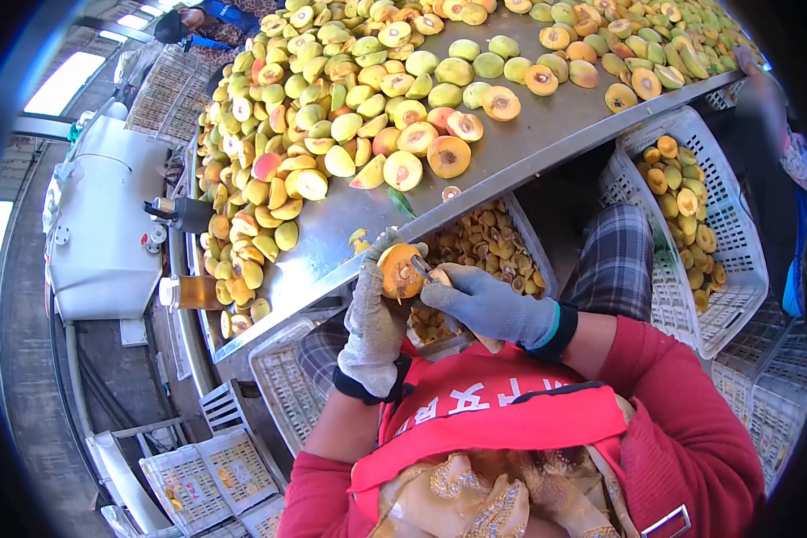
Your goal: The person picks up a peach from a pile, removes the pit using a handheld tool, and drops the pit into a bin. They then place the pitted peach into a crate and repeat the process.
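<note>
My left hand [372, 327], in a pale, soiled knit glove, is closed around a halved peach [402, 273], its orange cut face turned up. My right hand [498, 305], in a grey glove with a dark cuff, grips a pitting knife [420, 264]. The curved metal tip of the knife touches the cut face near its right edge, and part of its handle is hidden in my fist. Below both hands stands a crate of small brownish fruit pieces [484, 242], partly covered by my arms.
A metal table [529, 125] carries a large heap of halved peaches [332, 99]. On the right, a white crate [731, 233] holds more halves. An amber jar [188, 292] and a dark flask [184, 213] are at the table's left. Another person's arm [762, 99] shows at right.
</note>
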`<move>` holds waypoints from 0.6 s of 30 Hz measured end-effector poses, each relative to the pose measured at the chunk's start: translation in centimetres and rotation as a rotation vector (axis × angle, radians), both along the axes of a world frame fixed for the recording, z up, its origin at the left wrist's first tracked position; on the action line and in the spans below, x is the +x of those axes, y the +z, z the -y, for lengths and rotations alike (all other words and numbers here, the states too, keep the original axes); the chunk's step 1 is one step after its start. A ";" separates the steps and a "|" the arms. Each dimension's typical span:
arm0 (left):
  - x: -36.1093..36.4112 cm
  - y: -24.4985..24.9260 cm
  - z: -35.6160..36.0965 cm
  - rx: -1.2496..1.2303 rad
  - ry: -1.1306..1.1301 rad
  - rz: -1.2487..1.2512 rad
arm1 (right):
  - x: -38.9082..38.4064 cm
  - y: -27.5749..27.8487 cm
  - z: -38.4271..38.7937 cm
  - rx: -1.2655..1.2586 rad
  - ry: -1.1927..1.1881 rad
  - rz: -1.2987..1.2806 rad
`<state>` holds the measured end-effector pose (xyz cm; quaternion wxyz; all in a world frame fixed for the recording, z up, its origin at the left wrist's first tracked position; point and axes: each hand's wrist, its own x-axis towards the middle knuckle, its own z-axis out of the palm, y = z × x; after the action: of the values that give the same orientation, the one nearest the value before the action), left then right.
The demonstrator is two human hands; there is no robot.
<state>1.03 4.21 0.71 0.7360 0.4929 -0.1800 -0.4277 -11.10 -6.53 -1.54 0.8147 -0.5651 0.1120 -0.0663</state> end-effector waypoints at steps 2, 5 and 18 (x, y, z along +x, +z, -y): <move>0.0 -0.5 -0.2 -0.012 -0.009 0.038 | 0.0 0.2 -0.2 0.018 -0.008 0.000; -0.4 -0.2 0.0 0.032 0.013 0.084 | 0.0 -0.3 -0.5 0.056 -0.018 0.020; 1.9 0.4 -1.6 -0.194 -0.201 -0.326 | -1.1 0.3 1.8 0.176 -0.067 -0.042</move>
<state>2.91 5.77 1.06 0.7531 0.3234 -0.1471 -0.5537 -12.17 -8.34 -1.21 0.8560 -0.4885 0.1533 -0.0716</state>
